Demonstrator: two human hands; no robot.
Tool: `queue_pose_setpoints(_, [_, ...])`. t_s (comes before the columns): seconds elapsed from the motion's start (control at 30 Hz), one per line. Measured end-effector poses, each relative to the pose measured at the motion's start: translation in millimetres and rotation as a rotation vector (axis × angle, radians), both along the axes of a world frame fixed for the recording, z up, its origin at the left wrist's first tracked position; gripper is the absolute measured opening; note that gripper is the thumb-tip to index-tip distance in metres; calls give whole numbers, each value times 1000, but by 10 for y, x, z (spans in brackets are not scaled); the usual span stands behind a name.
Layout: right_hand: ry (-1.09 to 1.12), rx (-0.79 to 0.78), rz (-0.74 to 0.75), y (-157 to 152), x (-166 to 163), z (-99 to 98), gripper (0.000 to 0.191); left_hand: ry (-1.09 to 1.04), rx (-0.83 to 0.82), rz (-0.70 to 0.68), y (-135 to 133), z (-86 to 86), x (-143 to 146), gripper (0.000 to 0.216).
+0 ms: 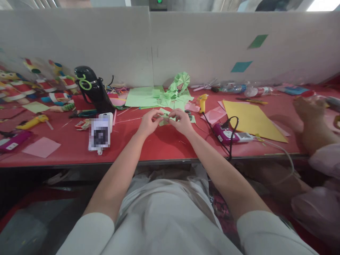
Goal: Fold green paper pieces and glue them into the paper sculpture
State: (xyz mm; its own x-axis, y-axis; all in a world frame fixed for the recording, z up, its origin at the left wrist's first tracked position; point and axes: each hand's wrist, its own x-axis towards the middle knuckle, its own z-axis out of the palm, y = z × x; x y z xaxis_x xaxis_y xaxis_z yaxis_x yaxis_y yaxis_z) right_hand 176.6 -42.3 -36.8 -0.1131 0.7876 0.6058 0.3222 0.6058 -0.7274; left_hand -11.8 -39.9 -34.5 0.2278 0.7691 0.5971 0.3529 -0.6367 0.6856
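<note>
Over the middle of the red table, my left hand (150, 122) and my right hand (181, 121) are close together. Their fingertips pinch a small piece of light green paper (165, 117) between them; its exact shape is mostly hidden by the fingers. Just beyond lie folded green paper pieces (172, 94), with a pleated round rosette (183, 79) standing among them. Flat green sheets (139, 97) spread out to their left. A yellow glue gun (203, 102) stands to the right of the folded pieces.
Left of my arms are a phone (99, 134) and a black bottle (92, 88). To the right sit a purple power strip (225, 134) with cables and a yellow sheet (252, 118). Another person's arm (315, 124) rests at the far right. A white partition (106, 42) stands behind.
</note>
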Motion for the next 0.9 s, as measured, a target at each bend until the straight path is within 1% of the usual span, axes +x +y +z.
queue_pose_setpoints(0.13, [44, -105, 65, 3, -15, -13, 23, -20, -3, 1, -6, -5, 2, 15])
queue_pose_setpoints(0.2, [59, -126, 95, 7, -18, -19, 22, -17, 7, -2, -8, 0, -1, 14])
queue_pose_setpoints(0.43, [36, -109, 110, 5, -7, -27, 15, 57, 113, -13, -9, 24, -16, 11])
queue_pose_setpoints(0.63, [48, -127, 99, 11, -13, -49, 16, 74, 149, -15, -4, 17, -21, 11])
queue_pose_setpoints(0.9, [35, -110, 113, -3, -6, -36, 13, 86, 189, 27, 42, -18, -28, 10])
